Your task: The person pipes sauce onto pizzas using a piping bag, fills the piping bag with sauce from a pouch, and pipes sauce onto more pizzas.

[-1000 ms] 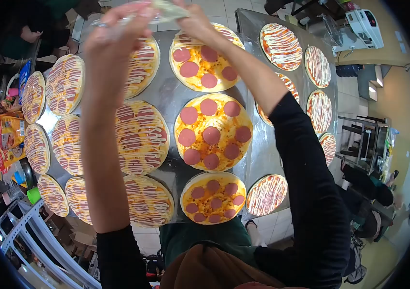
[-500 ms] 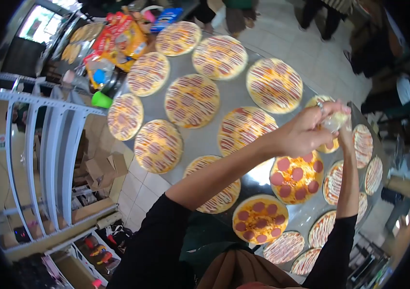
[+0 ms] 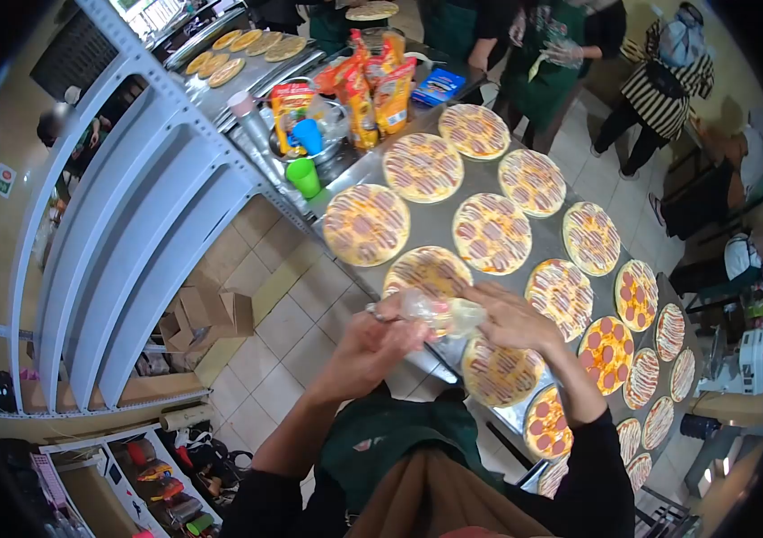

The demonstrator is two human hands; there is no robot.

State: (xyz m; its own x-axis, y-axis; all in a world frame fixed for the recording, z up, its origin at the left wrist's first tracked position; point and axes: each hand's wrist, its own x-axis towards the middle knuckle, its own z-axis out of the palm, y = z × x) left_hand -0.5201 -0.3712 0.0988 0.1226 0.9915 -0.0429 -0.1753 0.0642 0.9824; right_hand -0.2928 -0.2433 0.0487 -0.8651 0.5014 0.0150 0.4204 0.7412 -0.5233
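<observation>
A clear plastic piping bag [image 3: 442,314] with pale filling is held up in front of my body. My left hand [image 3: 377,348] closes round its left end. My right hand [image 3: 514,316] holds the other end, its fingers partly hidden behind the bag. Just beyond the bag lies a pizza [image 3: 428,272] striped with sauce. Below my right hand is another striped pizza [image 3: 501,372], and further right a pizza with sausage slices and no pale stripes [image 3: 605,355]. Several more pizzas lie across the metal table [image 3: 538,238].
Sauce pouches [image 3: 359,103], a blue cup [image 3: 307,136] and a green cup [image 3: 303,177] stand at the table's far left end. A metal shelf rack [image 3: 175,170] rises on the left. Other people in green aprons [image 3: 543,67] stand across the table. Cardboard boxes [image 3: 197,316] lie on the floor.
Both hands have come back from the table's right side to in front of my body, still with the bag. The view has turned, showing more of the far people and pouches.
</observation>
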